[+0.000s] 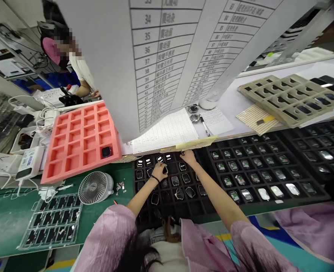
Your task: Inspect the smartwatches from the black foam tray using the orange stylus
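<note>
A black compartment tray [193, 207] lies in front of me with smartwatch bodies in many of its pockets. Several watches in the back row have lit screens, among them a lit smartwatch [168, 157]. My left hand [159, 172], with a dark band round the wrist, is over the tray's left half, fingers closed around a dark smartwatch [165, 170]. At the back edge my right hand [188, 156] has its fingers curled together by a small dark piece; what they hold is hardly visible. Just below it sits another smartwatch [182, 166] with a lit mark on its screen.
More watch bodies fill a second black tray [257, 192] at right. To the left are a pink foam tray [79, 139], a small fan [94, 187] and a clear tray [53, 219]. A printed board [107, 68] stands behind, near paper sheets [167, 132]. Another person [80, 71] is at upper left.
</note>
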Motion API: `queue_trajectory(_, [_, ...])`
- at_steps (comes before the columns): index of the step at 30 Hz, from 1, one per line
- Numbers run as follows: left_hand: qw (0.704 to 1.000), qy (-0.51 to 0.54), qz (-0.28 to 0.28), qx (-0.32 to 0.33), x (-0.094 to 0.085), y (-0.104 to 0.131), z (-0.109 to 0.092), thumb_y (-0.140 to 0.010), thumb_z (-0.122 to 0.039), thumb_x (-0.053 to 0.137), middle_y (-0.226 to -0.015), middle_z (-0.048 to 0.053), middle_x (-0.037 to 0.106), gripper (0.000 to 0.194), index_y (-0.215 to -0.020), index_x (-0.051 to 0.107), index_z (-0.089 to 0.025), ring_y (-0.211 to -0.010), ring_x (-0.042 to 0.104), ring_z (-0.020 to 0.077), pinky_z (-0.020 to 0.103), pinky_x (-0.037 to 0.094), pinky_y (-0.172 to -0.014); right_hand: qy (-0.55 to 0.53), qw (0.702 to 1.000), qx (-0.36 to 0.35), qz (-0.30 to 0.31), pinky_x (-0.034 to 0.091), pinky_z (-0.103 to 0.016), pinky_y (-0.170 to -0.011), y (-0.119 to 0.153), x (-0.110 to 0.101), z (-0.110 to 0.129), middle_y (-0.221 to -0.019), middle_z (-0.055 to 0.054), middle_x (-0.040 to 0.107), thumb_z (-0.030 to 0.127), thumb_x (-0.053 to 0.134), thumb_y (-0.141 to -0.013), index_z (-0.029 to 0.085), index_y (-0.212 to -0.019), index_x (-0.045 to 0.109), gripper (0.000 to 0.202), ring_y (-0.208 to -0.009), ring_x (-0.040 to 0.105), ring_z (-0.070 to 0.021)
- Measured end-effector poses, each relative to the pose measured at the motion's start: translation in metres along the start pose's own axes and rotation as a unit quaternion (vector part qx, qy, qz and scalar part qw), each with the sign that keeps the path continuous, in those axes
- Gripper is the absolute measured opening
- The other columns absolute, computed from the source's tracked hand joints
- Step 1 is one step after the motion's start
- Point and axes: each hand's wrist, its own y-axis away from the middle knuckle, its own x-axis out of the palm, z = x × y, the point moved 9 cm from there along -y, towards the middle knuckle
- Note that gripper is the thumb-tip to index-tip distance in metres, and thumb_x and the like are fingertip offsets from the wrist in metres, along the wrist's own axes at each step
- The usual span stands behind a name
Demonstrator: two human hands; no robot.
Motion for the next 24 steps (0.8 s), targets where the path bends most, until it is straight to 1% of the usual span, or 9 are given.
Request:
queue_trajectory(3, [1.000, -0.010, 0.018, 0.005, 0.000, 0.009, 0.011, -0.064, -0.009, 0.072, -0.104, 0.009, 0.057, 0.041, -0.104, 0.063, -0.017, -0.105, 0.057, 0.0254, 0.042, 0.046, -0.096, -0.028, 0.999, -0.025, -0.009, 0.055, -0.036, -0.076, 0.003, -0.002, -0.002, -0.105, -0.005, 0.065, 0.033, 0.059, -0.092, 0.014, -0.109, 0.061, 0.026, -0.087, 0.065, -0.0176])
queue_trajectory(6, [0.998, -0.029, 0.051, 0.004, 0.005, 0.007, 0.013, -0.068, -0.007, 0.069, -0.104, 0.008, 0.060, 0.036, -0.102, 0.064, -0.018, -0.104, 0.058, 0.0235, 0.039, 0.046, -0.097, -0.051, 0.996, -0.043, -0.053, 0.054, -0.034, -0.076, 0.020, -0.010, -0.008, -0.101, -0.006, 0.067, 0.028, 0.057, -0.091, 0.015, -0.112, 0.062, 0.025, -0.083, 0.065, -0.0165])
queue_trajectory(9, [0.994, -0.050, 0.094, 0.005, 0.009, 0.002, 0.011, -0.071, -0.009, 0.070, -0.106, 0.009, 0.062, 0.032, -0.101, 0.065, -0.016, -0.102, 0.060, 0.0219, 0.038, 0.048, -0.094, -0.051, 0.991, -0.033, -0.120, 0.051, -0.036, -0.080, 0.049, -0.023, -0.028, -0.105, -0.012, 0.065, 0.022, 0.050, -0.090, 0.014, -0.116, 0.063, 0.031, -0.089, 0.063, -0.0222])
queue_trajectory(11, [0.991, -0.064, 0.118, 0.004, 0.011, 0.000, 0.008, -0.077, -0.014, 0.068, -0.107, 0.008, 0.063, 0.026, -0.102, 0.063, -0.014, -0.101, 0.060, 0.0212, 0.039, 0.050, -0.091, -0.038, 0.988, -0.016, -0.152, 0.049, -0.040, -0.079, 0.068, -0.028, -0.042, -0.104, -0.016, 0.063, 0.024, 0.050, -0.087, 0.014, -0.114, 0.065, 0.032, -0.094, 0.059, -0.0279])
queue_trajectory(13, [0.989, -0.076, 0.126, 0.001, 0.012, -0.001, 0.006, -0.083, -0.020, 0.065, -0.110, 0.008, 0.062, 0.023, -0.104, 0.062, -0.013, -0.103, 0.060, 0.0213, 0.042, 0.050, -0.090, -0.024, 0.986, -0.006, -0.166, 0.047, -0.042, -0.077, 0.082, -0.026, -0.050, -0.101, -0.016, 0.061, 0.028, 0.053, -0.085, 0.015, -0.111, 0.066, 0.031, -0.094, 0.057, -0.0312])
queue_trajectory(15, [0.989, -0.084, 0.124, -0.002, 0.010, -0.001, 0.002, -0.084, -0.019, 0.063, -0.113, 0.010, 0.062, 0.023, -0.106, 0.062, -0.012, -0.107, 0.058, 0.0227, 0.043, 0.049, -0.092, -0.013, 0.985, -0.005, -0.171, 0.045, -0.042, -0.076, 0.088, -0.022, -0.051, -0.103, -0.017, 0.060, 0.031, 0.055, -0.085, 0.016, -0.110, 0.066, 0.031, -0.094, 0.055, -0.0317])
queue_trajectory(18, [0.990, -0.081, 0.113, -0.003, 0.000, 0.002, 0.000, -0.078, -0.013, 0.066, -0.114, 0.011, 0.063, 0.030, -0.108, 0.063, -0.013, -0.110, 0.058, 0.0236, 0.039, 0.047, -0.096, -0.007, 0.985, -0.014, -0.173, 0.044, -0.041, -0.077, 0.091, -0.017, -0.048, -0.107, -0.017, 0.061, 0.031, 0.054, -0.085, 0.016, -0.110, 0.066, 0.031, -0.096, 0.053, -0.0314])
queue_trajectory(20, [0.992, -0.073, 0.099, -0.003, -0.012, 0.007, 0.003, -0.077, -0.015, 0.067, -0.115, 0.010, 0.063, 0.035, -0.112, 0.063, -0.016, -0.109, 0.059, 0.0220, 0.033, 0.046, -0.098, -0.010, 0.985, -0.028, -0.169, 0.044, -0.040, -0.078, 0.092, -0.016, -0.047, -0.107, -0.015, 0.062, 0.028, 0.054, -0.084, 0.017, -0.106, 0.068, 0.029, -0.096, 0.054, -0.0304])
queue_trajectory(24, [0.995, -0.075, 0.062, -0.022, -0.040, 0.024, 0.023, -0.079, -0.017, 0.064, -0.120, 0.009, 0.061, 0.038, -0.117, 0.062, -0.019, -0.114, 0.057, 0.0217, 0.032, 0.043, -0.102, -0.020, 0.985, -0.067, -0.156, 0.046, -0.039, -0.079, 0.096, -0.017, -0.050, -0.106, -0.011, 0.066, 0.024, 0.054, -0.082, 0.019, -0.095, 0.071, 0.022, -0.097, 0.057, -0.0279])
